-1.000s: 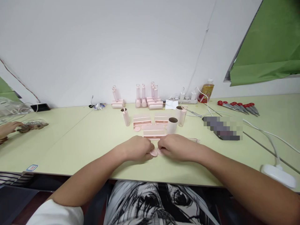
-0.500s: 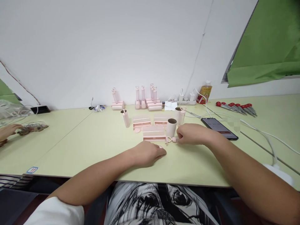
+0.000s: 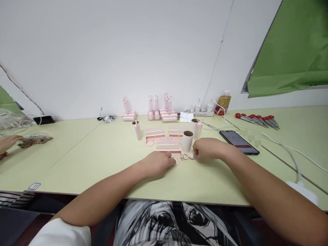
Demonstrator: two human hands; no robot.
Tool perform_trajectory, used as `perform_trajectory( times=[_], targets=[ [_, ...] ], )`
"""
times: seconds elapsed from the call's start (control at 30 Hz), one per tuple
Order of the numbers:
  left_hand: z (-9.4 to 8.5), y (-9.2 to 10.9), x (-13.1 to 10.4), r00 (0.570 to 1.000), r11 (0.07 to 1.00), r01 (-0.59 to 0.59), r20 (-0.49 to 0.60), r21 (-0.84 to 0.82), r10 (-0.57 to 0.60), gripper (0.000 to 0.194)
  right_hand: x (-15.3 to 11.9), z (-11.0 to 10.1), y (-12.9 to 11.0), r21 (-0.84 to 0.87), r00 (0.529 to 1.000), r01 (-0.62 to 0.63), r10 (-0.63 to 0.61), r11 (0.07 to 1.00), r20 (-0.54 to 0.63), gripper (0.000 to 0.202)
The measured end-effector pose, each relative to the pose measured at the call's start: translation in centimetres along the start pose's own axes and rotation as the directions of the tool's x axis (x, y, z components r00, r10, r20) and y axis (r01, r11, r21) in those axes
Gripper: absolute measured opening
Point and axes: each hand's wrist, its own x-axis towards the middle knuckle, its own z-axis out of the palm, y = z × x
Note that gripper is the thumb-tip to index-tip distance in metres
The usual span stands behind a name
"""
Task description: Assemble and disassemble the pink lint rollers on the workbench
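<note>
My left hand [image 3: 158,164] rests low over the table, its fingertips closed at the edge of a pink round cap [image 3: 176,161] that lies flat. Just behind it sits a pink lint roller case [image 3: 167,145]. My right hand [image 3: 207,149] has its fingers closed around one end of a pink handle [image 3: 192,156], whose heart-shaped loop [image 3: 185,156] points left; the gripped end is hidden. A white paper roll [image 3: 187,141] with a brown core stands upright behind that handle.
Two more pink cases [image 3: 155,134], another round cap [image 3: 149,143] and upright rolls [image 3: 194,124] stand farther back. Assembled lint rollers [image 3: 169,118] line the wall. A phone [image 3: 238,141], white cables and red-handled tools [image 3: 257,119] lie right. Another person's hand [image 3: 10,143] is far left.
My left hand has drawn back slightly left, uncovering more of the round cap. My right hand stays on the handle, which has shifted slightly downward.
</note>
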Motion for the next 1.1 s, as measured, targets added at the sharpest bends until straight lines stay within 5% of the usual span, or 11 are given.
perform_trajectory(
  times=[0.17, 0.3, 0.4, 0.53, 0.7, 0.83, 1.0, 1.1],
  targets=[
    [0.2, -0.1, 0.1, 1.0, 1.0, 0.007, -0.029, -0.021, -0.007, 0.018, -0.6, -1.0, 2.2, 0.248, 0.965, 0.207, -0.239, 0.946, 0.108, 0.015],
    [-0.6, 0.2, -0.2, 0.956, 0.991, 0.079, -0.274, -0.112, -0.107, 0.031, -1.2, -1.7, 2.1, 0.452, 0.876, 0.403, -0.478, 0.796, 0.06, 0.008],
    [-1.2, 0.4, -0.3, 0.903, 0.993, -0.018, -0.429, -0.117, -0.034, 0.043, -1.2, -1.1, 0.3, 0.565, 0.825, 0.448, -0.564, 0.693, 0.037, 0.003],
    [-1.3, 0.6, -0.1, 0.943, 0.996, -0.082, -0.326, -0.031, 0.067, 0.038, -0.6, 0.4, -1.9, 0.702, 0.748, 0.381, -0.647, 0.602, 0.149, 0.008],
    [-1.2, 0.2, -0.1, 0.97, 0.992, 0.128, -0.211, 0.022, -0.12, 0.029, -0.5, 1.0, -2.9, 0.732, 0.791, 0.407, -0.611, 0.545, 0.015, 0.007],
    [-1.5, 0.1, -0.4, 0.963, 0.985, 0.173, -0.211, 0.011, -0.167, 0.027, -0.8, 0.7, -3.2, 0.699, 0.791, 0.488, -0.603, 0.523, -0.101, 0.02],
    [-1.3, 0.5, -0.2, 0.958, 0.991, 0.103, -0.278, 0.083, -0.076, 0.024, -0.7, 1.0, -3.5, 0.8, 0.832, 0.35, -0.554, 0.487, -0.027, 0.023],
    [-0.7, 0.7, 0.4, 0.963, 0.974, 0.189, -0.216, 0.122, -0.159, 0.017, -0.4, 1.7, -4.0, 0.822, 0.874, 0.257, -0.485, 0.508, 0.026, 0.022]
  ],
)
